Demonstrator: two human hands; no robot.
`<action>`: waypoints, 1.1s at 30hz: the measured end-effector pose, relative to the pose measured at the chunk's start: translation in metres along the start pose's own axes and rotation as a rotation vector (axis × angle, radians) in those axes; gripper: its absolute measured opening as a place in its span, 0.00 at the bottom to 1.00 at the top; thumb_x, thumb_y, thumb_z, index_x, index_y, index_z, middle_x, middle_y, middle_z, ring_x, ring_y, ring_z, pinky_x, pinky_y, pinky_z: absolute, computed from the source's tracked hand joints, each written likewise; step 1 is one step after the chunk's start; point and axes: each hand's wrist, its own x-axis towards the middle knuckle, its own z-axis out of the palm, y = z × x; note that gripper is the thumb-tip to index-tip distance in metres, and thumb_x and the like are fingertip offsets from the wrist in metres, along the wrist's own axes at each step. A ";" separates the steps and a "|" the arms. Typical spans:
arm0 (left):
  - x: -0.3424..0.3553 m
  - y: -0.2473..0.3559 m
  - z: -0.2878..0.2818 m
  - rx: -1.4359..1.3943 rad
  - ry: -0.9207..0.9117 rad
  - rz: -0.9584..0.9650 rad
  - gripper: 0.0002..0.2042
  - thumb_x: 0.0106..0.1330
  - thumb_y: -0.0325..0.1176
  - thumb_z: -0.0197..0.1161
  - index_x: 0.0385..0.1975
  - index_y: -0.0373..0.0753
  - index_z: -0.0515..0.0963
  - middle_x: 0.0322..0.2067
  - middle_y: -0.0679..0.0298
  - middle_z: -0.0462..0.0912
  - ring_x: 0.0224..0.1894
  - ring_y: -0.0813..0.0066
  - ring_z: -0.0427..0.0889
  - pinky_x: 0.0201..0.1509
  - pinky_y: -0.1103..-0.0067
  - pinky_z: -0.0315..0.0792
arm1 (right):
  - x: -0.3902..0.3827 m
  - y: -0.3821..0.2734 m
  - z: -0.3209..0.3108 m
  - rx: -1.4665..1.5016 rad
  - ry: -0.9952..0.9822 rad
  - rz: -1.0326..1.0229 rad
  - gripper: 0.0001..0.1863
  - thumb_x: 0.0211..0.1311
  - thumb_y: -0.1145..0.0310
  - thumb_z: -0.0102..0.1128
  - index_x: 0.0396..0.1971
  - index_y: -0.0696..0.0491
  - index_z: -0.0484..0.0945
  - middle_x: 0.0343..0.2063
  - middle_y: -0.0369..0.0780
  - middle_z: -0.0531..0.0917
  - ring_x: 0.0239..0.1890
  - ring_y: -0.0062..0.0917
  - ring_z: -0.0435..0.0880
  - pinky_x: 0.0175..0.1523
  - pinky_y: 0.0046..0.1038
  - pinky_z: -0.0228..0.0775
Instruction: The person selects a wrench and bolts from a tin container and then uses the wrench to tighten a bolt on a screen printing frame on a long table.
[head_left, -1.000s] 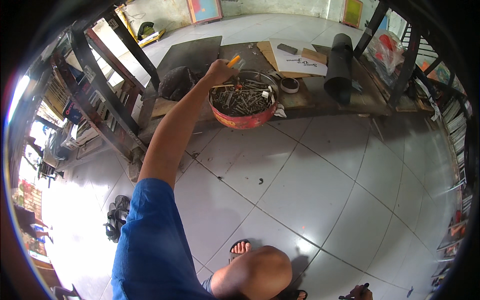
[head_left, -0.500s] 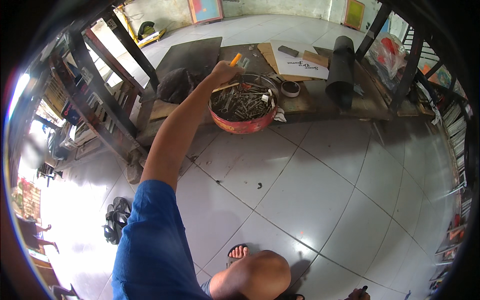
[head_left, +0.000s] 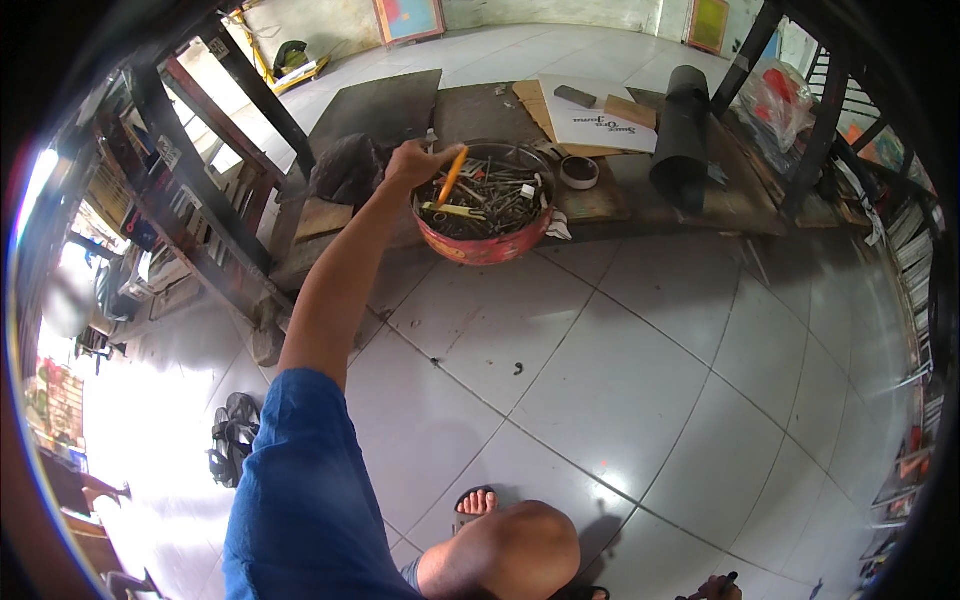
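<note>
My left hand (head_left: pixel 408 165) is at the far left rim of a round red bowl (head_left: pixel 485 250), its fingers partly hidden. Its thumb side meets the upper end of an orange stick-like tool (head_left: pixel 453 178) that slants down over the bowl's contents; the hand appears closed on it. A small greyish piece (head_left: pixel 431 136) shows just beyond the fingers. Heaped in the bowl are many dark screws and bolts (head_left: pixel 505 200), with a yellow strip (head_left: pixel 455 211) lying across the left side. Low at the bottom edge, my right hand (head_left: pixel 718 589) is closed around a black, handle-like object (head_left: pixel 731 577), mostly cut off.
The bowl stands at the front edge of a low wooden platform (head_left: pixel 600 205). Beside it are a tape roll (head_left: pixel 580 173), a white board (head_left: pixel 590 130), a black roll (head_left: pixel 683 150) and a dark bag (head_left: pixel 347 170). Sandals (head_left: pixel 235 440) lie on the tiled floor.
My left hand has moved left and a little down, from over the bowl's far side to its left rim. The orange tool now slants down into the bowl; the yellow strip shows more fully.
</note>
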 end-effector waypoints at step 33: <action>-0.504 0.045 -0.044 -1.194 -0.035 -1.033 0.13 0.62 0.25 0.49 0.48 0.38 0.70 0.37 0.63 0.73 0.39 0.69 0.76 0.47 0.64 0.78 | 0.186 -0.297 0.239 0.286 -0.824 -0.352 0.14 0.62 0.57 0.58 0.36 0.54 0.79 0.30 0.47 0.86 0.12 0.11 0.61 0.18 0.17 0.52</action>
